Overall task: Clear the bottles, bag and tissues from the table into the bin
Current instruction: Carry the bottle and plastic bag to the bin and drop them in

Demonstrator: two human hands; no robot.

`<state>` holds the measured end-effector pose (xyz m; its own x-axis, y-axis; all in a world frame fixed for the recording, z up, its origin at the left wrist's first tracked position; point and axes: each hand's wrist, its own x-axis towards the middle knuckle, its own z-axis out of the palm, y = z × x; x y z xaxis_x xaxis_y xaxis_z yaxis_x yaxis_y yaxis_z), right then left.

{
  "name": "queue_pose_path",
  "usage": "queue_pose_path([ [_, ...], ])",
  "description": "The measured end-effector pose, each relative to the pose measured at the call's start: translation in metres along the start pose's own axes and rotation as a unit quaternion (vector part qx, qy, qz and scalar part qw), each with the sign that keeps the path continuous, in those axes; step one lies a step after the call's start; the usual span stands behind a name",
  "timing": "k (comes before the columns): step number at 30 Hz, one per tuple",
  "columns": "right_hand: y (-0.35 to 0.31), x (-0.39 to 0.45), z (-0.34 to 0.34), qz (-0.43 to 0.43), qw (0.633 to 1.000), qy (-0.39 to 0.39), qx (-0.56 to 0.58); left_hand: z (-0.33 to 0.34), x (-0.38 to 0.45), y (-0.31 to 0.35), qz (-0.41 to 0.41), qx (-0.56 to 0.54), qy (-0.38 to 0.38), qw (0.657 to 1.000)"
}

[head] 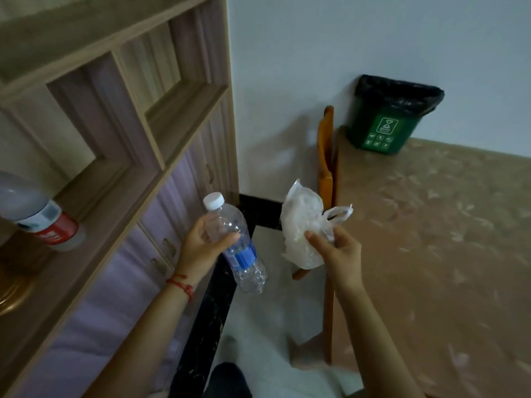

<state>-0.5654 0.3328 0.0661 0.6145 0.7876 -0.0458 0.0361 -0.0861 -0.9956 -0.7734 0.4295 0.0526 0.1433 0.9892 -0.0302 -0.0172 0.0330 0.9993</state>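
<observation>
My left hand [201, 242] grips a clear plastic bottle [241, 248] with a white cap and a blue label, held tilted over the gap between the shelf unit and the table. My right hand [336, 248] pinches a crumpled white plastic bag [301, 225] that seems stuffed with tissues. The green bin [385, 130] with a black liner stands on the far corner of the table [431, 239], well beyond both hands. A second bottle [40, 216] with a red label lies on a shelf at the far left.
A wooden shelf unit [129, 139] with drawers fills the left side. A wooden chair [326, 168] stands between the wall and the table's left edge. White floor shows below my hands.
</observation>
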Motion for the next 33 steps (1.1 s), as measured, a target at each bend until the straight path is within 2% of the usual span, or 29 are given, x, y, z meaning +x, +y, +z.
queue_pose_path([
  [15, -0.018, 0.185, 0.074, -0.033, 0.998, 0.06, 0.017, 0.043, 0.24, 0.016, 0.01, -0.01, -0.112, 0.994],
  [25, -0.023, 0.293, 0.088, -0.035, 0.995, 0.095, 0.025, 0.091, 0.366, 0.012, -0.002, 0.012, -0.153, 0.988],
  [33, -0.03, 0.391, 0.09, -0.046, 0.994, 0.085, 0.041, 0.147, 0.45, 0.018, -0.006, 0.007, -0.162, 0.987],
])
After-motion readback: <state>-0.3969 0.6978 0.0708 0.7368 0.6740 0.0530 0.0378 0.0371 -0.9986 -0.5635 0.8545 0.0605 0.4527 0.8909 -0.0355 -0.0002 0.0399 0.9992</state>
